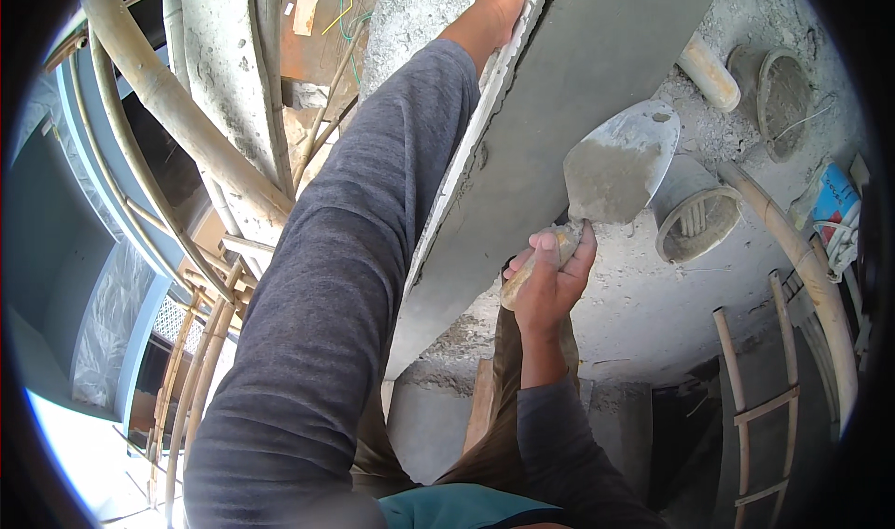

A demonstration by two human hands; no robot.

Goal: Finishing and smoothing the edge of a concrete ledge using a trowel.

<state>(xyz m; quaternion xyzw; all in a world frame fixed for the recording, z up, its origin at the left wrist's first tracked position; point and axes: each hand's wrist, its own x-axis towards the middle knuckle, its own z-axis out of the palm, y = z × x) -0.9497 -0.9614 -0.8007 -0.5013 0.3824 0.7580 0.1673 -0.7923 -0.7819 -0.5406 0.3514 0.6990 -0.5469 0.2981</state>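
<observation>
Your right hand (550,285) grips the trowel (623,164) by its handle (515,289), blade (611,179) just ahead, so a wrist roll could gouge the grey face (552,109) left of it; can't tell your left hand's (502,7) hold on the white edge (508,60).

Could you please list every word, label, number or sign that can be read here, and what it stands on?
Blue and red package at the right: it bears some small lettering, bent by the lens; I leave it unquoted.
Trowel in the right hand: no lettering that I can make out.
Elsewhere: no other text that I can read.
</observation>
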